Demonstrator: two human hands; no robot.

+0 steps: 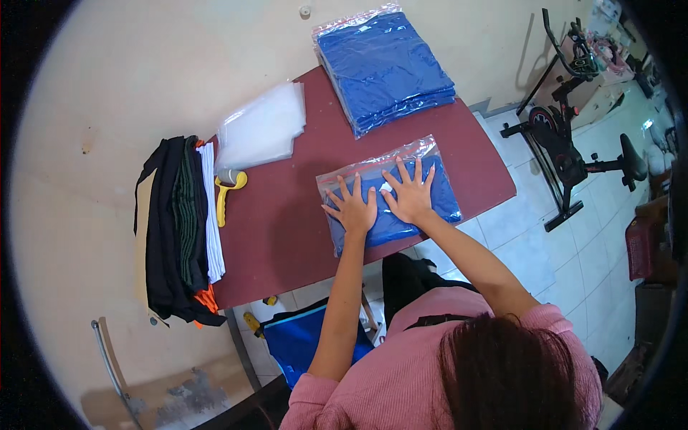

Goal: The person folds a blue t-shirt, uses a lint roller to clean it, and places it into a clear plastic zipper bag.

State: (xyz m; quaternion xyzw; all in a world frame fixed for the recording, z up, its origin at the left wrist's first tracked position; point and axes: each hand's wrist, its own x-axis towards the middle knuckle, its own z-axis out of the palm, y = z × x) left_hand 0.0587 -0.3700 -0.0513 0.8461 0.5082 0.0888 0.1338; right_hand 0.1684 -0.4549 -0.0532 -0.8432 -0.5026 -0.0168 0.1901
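Note:
A folded blue garment in a clear zip-seal plastic bag [389, 228] lies near the front edge of the dark red table [269, 231]. My left hand [355, 211] rests flat on the left part of this bag, fingers spread. On its right part, my right hand [412, 194] lies palm down, also with spread fingers. Both hands press on the plastic without gripping it. Behind them is a stack of similar bagged blue garments [384, 67] at the table's back edge. Empty clear plastic bags [263, 129] lie at the back left.
A yellow tape dispenser [221, 201] stands beside a pile of folded dark, white and orange fabric [180, 226] at the table's left end. Blue fabric [295, 341] is below the front edge. An exercise bike [561, 129] stands on the tiled floor at right.

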